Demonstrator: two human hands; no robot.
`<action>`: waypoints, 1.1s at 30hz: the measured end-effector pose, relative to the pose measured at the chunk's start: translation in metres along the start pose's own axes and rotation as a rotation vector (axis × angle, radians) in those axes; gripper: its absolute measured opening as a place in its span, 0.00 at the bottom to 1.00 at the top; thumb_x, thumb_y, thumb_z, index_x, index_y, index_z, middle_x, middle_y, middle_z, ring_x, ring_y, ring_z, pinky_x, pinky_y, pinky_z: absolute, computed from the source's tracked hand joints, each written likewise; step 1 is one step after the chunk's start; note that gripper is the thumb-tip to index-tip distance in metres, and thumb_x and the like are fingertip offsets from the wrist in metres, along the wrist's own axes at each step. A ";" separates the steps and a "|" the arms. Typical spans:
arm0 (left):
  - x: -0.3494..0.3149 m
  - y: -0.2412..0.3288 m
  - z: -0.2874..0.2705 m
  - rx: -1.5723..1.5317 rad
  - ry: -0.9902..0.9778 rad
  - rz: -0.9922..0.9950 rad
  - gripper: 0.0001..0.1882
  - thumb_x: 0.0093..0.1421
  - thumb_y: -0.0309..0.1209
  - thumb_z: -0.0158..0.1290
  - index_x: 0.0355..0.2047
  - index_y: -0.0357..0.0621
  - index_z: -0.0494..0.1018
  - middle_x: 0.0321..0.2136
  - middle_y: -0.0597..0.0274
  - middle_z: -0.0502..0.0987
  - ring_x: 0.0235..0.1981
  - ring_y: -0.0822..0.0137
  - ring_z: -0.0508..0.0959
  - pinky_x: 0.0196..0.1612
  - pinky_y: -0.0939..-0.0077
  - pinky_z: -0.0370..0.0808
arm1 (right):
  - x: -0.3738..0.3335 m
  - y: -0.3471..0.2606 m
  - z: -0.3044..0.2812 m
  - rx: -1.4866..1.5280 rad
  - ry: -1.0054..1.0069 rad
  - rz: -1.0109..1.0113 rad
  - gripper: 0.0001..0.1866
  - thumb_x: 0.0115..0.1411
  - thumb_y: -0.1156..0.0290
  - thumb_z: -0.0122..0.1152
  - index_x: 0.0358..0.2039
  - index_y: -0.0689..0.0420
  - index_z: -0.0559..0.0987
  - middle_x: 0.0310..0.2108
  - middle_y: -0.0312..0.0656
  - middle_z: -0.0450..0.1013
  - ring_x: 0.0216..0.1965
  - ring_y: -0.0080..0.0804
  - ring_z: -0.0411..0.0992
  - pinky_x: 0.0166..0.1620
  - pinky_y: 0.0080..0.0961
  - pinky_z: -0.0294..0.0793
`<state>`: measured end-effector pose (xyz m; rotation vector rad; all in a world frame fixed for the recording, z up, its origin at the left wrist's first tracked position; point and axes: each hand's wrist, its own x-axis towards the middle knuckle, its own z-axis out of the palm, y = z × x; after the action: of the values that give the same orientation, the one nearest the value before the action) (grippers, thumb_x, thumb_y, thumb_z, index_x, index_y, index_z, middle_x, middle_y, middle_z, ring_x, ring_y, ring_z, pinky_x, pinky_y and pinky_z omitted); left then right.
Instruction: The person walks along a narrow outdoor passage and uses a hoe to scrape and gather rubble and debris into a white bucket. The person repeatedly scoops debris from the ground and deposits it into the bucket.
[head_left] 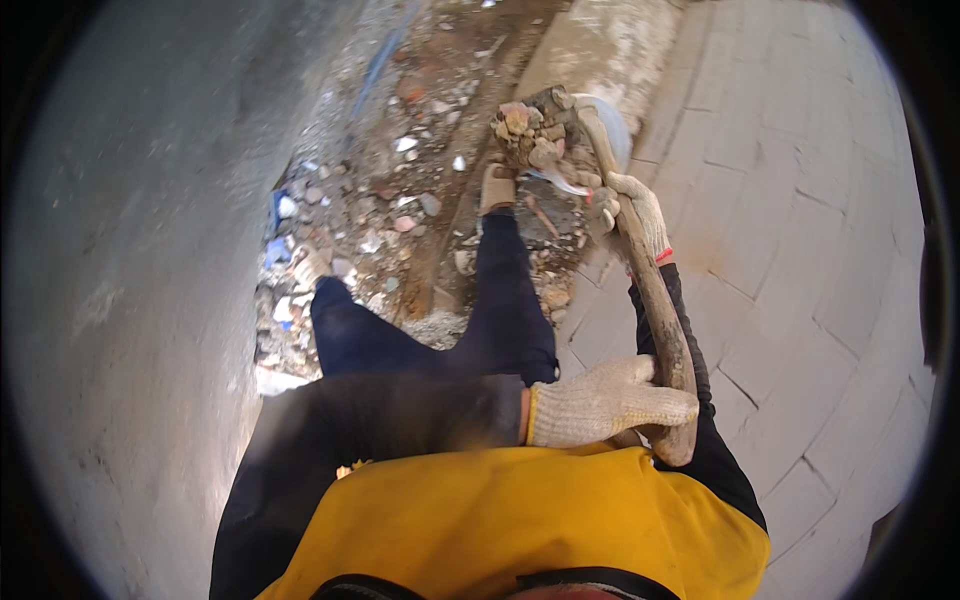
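Note:
A long wooden handle (pixel 655 300), probably a shovel's, slants across my right side. My left hand (pixel 612 405), in a cream knit glove with a yellow cuff, is wrapped around its near end. Farther up, my right hand (pixel 642 212), in a similar glove with a red cuff, grips the handle close to its far end. At that far end sits a heap of broken stones and rubble (pixel 535 125), which hides the tool's head. Behind the handle there shows a pale, round-edged thing (pixel 612 125), partly covered; I cannot tell what it is.
Loose rubble (pixel 375 225) with white and blue scraps surrounds my feet. A grey wall (pixel 130 250) rises on the left, and grey paving (pixel 790 250) runs along the right. A blue strip (pixel 380 65) lies farther off, beside a pale concrete ledge (pixel 600 50).

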<state>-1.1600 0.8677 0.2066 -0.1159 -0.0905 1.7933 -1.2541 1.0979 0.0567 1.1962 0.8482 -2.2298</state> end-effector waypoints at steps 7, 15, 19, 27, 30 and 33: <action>-0.054 0.015 -0.050 0.561 0.236 -0.220 0.22 0.63 0.39 0.64 0.45 0.32 0.72 0.37 0.59 0.79 0.39 0.65 0.80 0.41 0.67 0.78 | -0.017 -0.001 -0.012 -0.091 0.197 -0.412 0.11 0.68 0.69 0.62 0.46 0.61 0.74 0.27 0.34 0.71 0.22 0.24 0.73 0.24 0.25 0.81; -0.138 0.001 -0.298 1.668 1.285 -0.235 0.14 0.64 0.36 0.59 0.46 0.43 0.76 0.40 0.43 0.85 0.45 0.40 0.84 0.49 0.46 0.79 | 0.121 0.118 -0.048 0.076 0.218 -0.150 0.06 0.67 0.72 0.60 0.34 0.58 0.74 0.29 0.42 0.72 0.33 0.43 0.76 0.50 0.61 0.83; -0.139 -0.019 -0.357 1.633 1.290 0.018 0.15 0.64 0.39 0.60 0.46 0.44 0.76 0.35 0.41 0.84 0.42 0.38 0.84 0.45 0.43 0.78 | 0.144 0.137 -0.033 -0.078 0.167 -0.307 0.09 0.72 0.70 0.61 0.33 0.53 0.73 0.25 0.34 0.68 0.27 0.33 0.73 0.42 0.50 0.85; -0.132 -0.039 -0.403 1.208 1.402 -0.186 0.21 0.63 0.41 0.59 0.49 0.39 0.74 0.33 0.37 0.83 0.40 0.36 0.84 0.45 0.45 0.79 | 0.298 0.229 0.000 -0.373 0.335 -0.108 0.09 0.69 0.69 0.63 0.33 0.54 0.72 0.19 0.35 0.67 0.14 0.29 0.68 0.17 0.35 0.76; -0.175 -0.046 -0.445 1.133 1.493 -0.233 0.23 0.61 0.42 0.61 0.49 0.38 0.74 0.36 0.36 0.83 0.43 0.37 0.84 0.46 0.47 0.79 | 0.369 0.317 -0.014 -0.449 0.338 0.031 0.10 0.69 0.69 0.61 0.30 0.57 0.74 0.19 0.36 0.68 0.15 0.30 0.67 0.18 0.36 0.79; -0.227 -0.066 -0.461 0.792 1.626 -0.254 0.24 0.59 0.42 0.63 0.47 0.36 0.74 0.37 0.38 0.82 0.45 0.40 0.84 0.49 0.49 0.78 | 0.404 0.437 -0.044 -0.545 0.418 0.125 0.08 0.64 0.70 0.59 0.30 0.60 0.79 0.21 0.42 0.72 0.19 0.37 0.74 0.22 0.40 0.78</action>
<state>-0.9865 0.6602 -0.2354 -0.8735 1.6274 0.9305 -1.1518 0.7777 -0.4371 1.3970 1.3876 -1.5147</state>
